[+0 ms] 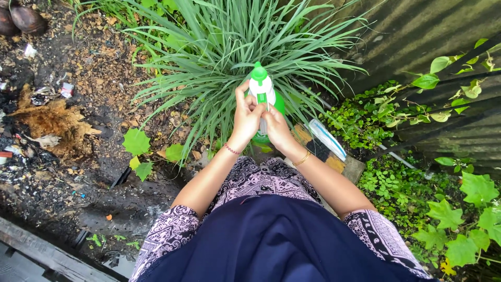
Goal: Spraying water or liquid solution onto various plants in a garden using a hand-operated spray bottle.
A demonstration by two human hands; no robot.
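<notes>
Gripping a green spray bottle over a grassy clump, left hand and right hand both clasp it; contents unseen.

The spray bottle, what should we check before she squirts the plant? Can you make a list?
1. Both hands on the spray bottle: ok, left hand and right hand grip it.
2. Bottle upright: ok.
3. Nozzle aimed at the grassy plant: cannot tell.
4. Finger on the trigger: cannot tell, hidden.
5. Plant close enough: ok, right behind the bottle.
6. Water inside: cannot tell.
</notes>
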